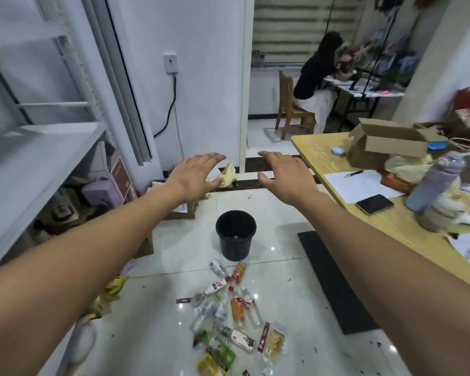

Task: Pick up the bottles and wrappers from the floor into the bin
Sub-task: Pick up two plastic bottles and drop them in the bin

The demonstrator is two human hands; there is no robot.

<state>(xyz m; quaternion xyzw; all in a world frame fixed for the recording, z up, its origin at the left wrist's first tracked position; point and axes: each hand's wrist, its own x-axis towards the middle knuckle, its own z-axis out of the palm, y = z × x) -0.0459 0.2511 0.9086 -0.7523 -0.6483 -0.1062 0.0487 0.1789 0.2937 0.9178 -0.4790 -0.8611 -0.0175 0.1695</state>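
A black round bin (pixel 235 235) stands upright on the white tiled floor in the middle of the view. In front of it lies a heap of litter: an orange-drink bottle (pixel 237 308), a white bottle with a red cap (pixel 216 286), clear plastic bottles (pixel 218 268) and several wrappers (pixel 263 337), some green and yellow (pixel 219 356). My left hand (pixel 196 172) and my right hand (pixel 285 175) are stretched forward, palms down, high above and beyond the bin. Both hold nothing and their fingers are spread.
A wooden table (pixel 391 221) at the right carries a phone, papers, a purple flask and a cardboard box. A black mat (pixel 334 280) lies beside it. Grey shelving (pixel 38 158) lines the left. A yellow bag (pixel 109 294) lies at left. A person sits at a desk in the far room.
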